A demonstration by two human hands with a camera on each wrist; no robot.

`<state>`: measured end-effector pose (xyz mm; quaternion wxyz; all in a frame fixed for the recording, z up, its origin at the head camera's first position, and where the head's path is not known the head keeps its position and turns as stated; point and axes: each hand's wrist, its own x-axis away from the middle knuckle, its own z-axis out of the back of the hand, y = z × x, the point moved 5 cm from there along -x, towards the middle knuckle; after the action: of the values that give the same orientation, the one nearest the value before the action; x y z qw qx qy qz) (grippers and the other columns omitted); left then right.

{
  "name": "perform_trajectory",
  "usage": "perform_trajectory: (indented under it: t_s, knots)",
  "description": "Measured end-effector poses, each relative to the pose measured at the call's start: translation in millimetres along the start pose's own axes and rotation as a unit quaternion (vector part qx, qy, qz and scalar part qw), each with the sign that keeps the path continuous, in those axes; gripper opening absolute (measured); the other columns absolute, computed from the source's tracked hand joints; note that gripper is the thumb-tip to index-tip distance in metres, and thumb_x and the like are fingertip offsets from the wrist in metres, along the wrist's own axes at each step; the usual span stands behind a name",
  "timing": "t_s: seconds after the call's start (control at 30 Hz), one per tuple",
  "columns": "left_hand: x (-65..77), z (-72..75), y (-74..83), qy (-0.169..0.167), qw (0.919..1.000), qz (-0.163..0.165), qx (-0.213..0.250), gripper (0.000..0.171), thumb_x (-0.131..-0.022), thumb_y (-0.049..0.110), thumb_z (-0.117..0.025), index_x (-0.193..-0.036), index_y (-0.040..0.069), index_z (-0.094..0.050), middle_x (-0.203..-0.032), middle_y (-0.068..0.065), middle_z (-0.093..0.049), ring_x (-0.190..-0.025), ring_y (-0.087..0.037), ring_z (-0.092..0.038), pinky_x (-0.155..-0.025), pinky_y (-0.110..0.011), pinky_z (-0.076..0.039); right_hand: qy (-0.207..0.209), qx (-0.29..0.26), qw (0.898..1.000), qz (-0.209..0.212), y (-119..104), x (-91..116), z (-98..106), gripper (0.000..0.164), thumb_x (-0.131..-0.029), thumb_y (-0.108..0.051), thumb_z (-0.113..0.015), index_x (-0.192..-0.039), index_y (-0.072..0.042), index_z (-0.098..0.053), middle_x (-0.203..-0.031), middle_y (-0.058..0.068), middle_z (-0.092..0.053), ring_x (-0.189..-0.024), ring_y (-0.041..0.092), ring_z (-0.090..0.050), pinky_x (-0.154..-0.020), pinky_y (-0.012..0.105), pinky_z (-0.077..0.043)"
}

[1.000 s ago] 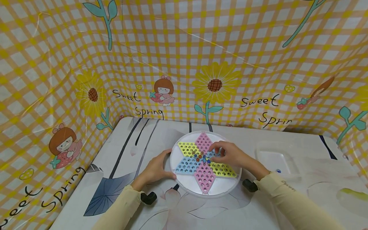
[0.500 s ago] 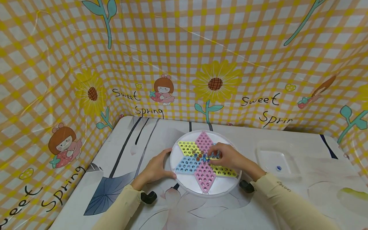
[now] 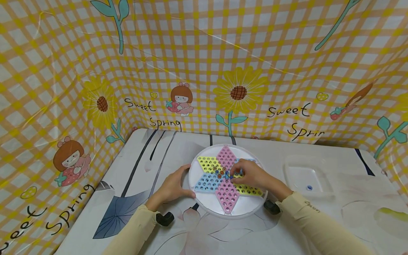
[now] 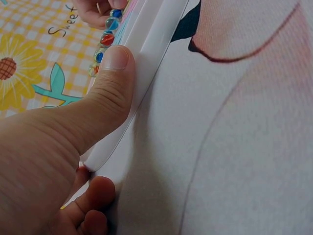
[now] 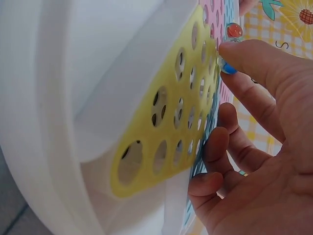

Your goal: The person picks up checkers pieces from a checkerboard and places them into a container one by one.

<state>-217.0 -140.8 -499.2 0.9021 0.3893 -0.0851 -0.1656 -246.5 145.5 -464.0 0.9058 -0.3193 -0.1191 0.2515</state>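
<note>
A round white Chinese checkers board [image 3: 204, 203] with a pink, yellow and blue star lies on the table. My left hand [image 3: 172, 185] holds its left rim, the thumb [image 4: 110, 78] pressed along the edge and the fingers bent around the side. Over the middle of the star is my right hand [image 3: 253, 174]; its thumb and index finger pinch a blue marble [image 5: 228, 67] at the board's surface. The other right fingers are loosely bent. Several glass marbles [image 3: 221, 173] sit clustered at the star's centre, and a red-orange marble [image 5: 234, 30] is just beyond the pinched one.
To the right stands a clear plastic tray [image 3: 294, 177] with one blue marble [image 3: 309, 187] in it. The table [image 3: 178, 145] has a floral cloth, and a checked yellow curtain [image 3: 204, 53] hangs behind and at the sides.
My right hand has come down slightly toward the star's centre, its fingers drawn closer together. Its sleeve shifted left, uncovering the marble in the tray. The left hand stays put.
</note>
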Motion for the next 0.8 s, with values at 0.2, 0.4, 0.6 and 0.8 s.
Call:
perform_trajectory:
  t_s: [0.2,0.4,0.6,0.8]
  knots:
    - [-0.3,0.2,0.5,0.0,1.0,-0.002,-0.002,0.112,-0.065,0.029,-0.099,-0.156,0.008,-0.037,-0.158,-0.015,-0.045,-0.145,-0.033,-0.04,-0.117,-0.052,-0.033,0.011,0.0,1.0,0.005,-1.9,2.0,0.1,0.01,-0.087,-0.014,-0.082,-0.095,-0.014,-0.076,-0.093,-0.001,-0.061,-0.088,0.019,-0.055,-0.076,0.031,-0.049]
    - [-0.2,0.2,0.7,0.0,1.0,0.001,-0.001,0.111,-0.066,0.029,-0.098,-0.156,0.007,-0.037,-0.158,-0.016,-0.044,-0.146,-0.033,-0.04,-0.117,-0.053,-0.033,0.021,-0.006,1.0,0.014,-4.3,3.1,-0.1,0.011,-0.088,-0.016,-0.082,-0.095,-0.012,-0.076,-0.092,0.0,-0.062,-0.086,0.019,-0.056,-0.074,0.029,-0.048]
    - [0.4,1.0,1.7,0.001,1.0,-0.004,-0.002,0.111,-0.065,0.029,-0.098,-0.156,0.008,-0.038,-0.156,-0.016,-0.046,-0.144,-0.034,-0.042,-0.115,-0.053,-0.035,0.022,-0.01,1.0,0.014,-3.5,3.3,0.0,0.01,-0.088,-0.018,-0.083,-0.094,-0.013,-0.076,-0.09,0.0,-0.062,-0.082,0.019,-0.054,-0.07,0.028,-0.046]
    - [1.5,1.1,2.6,0.001,1.0,-0.003,0.001,0.112,-0.065,0.03,-0.098,-0.156,0.008,-0.037,-0.157,-0.017,-0.045,-0.144,-0.035,-0.041,-0.115,-0.053,-0.035,0.023,-0.011,1.0,0.016,-4.7,4.8,1.3,0.012,-0.088,-0.018,-0.083,-0.096,-0.011,-0.076,-0.091,0.002,-0.062,-0.08,0.02,-0.054,-0.067,0.027,-0.046]
